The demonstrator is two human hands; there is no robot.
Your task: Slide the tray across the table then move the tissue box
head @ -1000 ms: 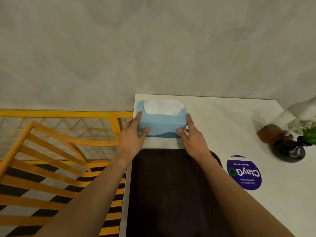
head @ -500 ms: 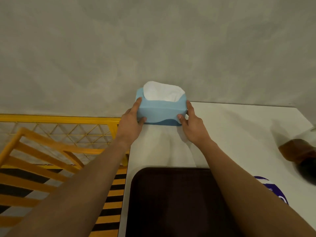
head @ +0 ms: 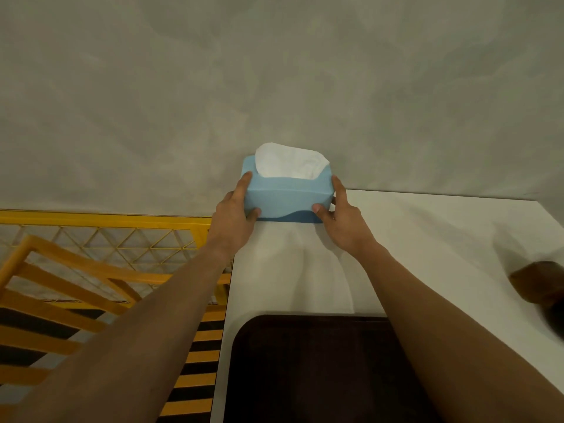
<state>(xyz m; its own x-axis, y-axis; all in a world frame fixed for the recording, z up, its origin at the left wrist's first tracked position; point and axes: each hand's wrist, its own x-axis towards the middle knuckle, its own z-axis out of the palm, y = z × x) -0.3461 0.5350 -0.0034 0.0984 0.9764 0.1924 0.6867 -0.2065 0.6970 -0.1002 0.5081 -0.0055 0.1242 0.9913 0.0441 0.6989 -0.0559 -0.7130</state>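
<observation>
A light blue tissue box (head: 287, 198) with a white tissue sticking out of its top is at the far left corner of the white table (head: 427, 239); whether it rests there or is raised I cannot tell. My left hand (head: 233, 218) grips its left end and my right hand (head: 341, 221) grips its right end. The dark brown tray (head: 314, 370) lies on the table close to me, below the box, partly covered by my right forearm.
A yellow metal railing and an orange slatted frame (head: 76, 270) stand left of the table. A dark brown object (head: 540, 285), blurred, sits at the right edge. A grey wall lies beyond the table's far edge.
Both hands have carried the tissue box away from the tray's far edge to the table's far left corner. The view has tilted up, and the tray now sits lower in frame.
</observation>
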